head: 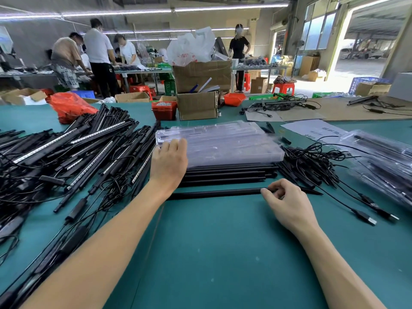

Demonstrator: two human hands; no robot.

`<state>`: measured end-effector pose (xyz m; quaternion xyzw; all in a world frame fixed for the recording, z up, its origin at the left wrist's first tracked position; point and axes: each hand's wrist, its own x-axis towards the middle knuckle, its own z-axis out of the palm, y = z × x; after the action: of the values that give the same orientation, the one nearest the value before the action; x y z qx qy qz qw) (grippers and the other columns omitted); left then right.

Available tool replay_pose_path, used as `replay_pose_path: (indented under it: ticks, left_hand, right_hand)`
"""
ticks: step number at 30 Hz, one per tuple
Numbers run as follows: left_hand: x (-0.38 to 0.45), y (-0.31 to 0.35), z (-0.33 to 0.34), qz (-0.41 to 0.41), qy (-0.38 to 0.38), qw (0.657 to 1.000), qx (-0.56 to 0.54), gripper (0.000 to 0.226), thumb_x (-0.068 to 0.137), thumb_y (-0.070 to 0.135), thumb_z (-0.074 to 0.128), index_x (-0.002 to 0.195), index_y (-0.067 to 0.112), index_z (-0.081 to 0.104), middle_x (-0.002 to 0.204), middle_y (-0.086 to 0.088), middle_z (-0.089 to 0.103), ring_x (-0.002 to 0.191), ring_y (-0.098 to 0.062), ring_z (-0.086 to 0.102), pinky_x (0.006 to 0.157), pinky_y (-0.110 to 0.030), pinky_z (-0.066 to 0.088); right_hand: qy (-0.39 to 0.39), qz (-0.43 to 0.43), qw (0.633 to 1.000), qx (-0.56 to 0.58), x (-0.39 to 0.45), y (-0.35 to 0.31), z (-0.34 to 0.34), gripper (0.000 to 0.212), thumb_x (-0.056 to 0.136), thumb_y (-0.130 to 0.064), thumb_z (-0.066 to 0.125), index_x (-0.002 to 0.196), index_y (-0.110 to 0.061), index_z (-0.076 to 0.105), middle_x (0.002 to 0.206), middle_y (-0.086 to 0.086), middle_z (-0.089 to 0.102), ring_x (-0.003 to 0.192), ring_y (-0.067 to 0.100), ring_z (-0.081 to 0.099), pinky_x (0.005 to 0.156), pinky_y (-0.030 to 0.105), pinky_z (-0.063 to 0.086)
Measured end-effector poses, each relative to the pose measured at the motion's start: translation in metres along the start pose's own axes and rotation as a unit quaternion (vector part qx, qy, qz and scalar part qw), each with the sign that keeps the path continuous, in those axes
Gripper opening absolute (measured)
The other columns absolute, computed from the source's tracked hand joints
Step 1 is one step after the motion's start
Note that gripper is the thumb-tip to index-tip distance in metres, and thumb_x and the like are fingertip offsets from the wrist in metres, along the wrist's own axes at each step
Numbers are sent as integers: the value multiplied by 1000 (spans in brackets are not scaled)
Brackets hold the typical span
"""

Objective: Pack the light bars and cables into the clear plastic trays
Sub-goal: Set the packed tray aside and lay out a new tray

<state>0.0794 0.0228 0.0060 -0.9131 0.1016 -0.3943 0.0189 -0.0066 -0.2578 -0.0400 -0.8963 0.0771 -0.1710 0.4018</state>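
Observation:
A stack of clear plastic trays [223, 143] lies in the middle of the green table. My left hand [169, 161] reaches over its left end with straight fingers touching the top tray. Several black bars [227, 173] lie side by side just in front of the stack. One single black bar [214, 194] lies nearer to me, and my right hand [287, 201] pinches its right end. A big heap of light bars with cables [73, 152] covers the left of the table. A tangle of black USB cables [323, 166] lies to the right.
Filled clear trays [383, 161] sit at the far right. Behind the stack stand cardboard boxes [197, 105], a red bin of small parts [164, 110] and a red bag [69, 105]. A paper sheet [312, 129] lies at the back right. People work at far tables.

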Motion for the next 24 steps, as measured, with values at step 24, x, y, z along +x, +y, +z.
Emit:
replay_pose_path:
  ticks: [24]
  left_hand:
    - [34, -11, 12, 69, -200, 970, 116, 53, 100, 19, 57, 147, 10, 32, 164, -1, 4, 138, -28, 34, 108, -51, 38]
  right_hand:
    - [-9, 1, 999, -34, -2, -6, -2, 20, 88, -42, 65, 74, -28, 62, 67, -7, 61, 66, 9, 57, 56, 28, 39]
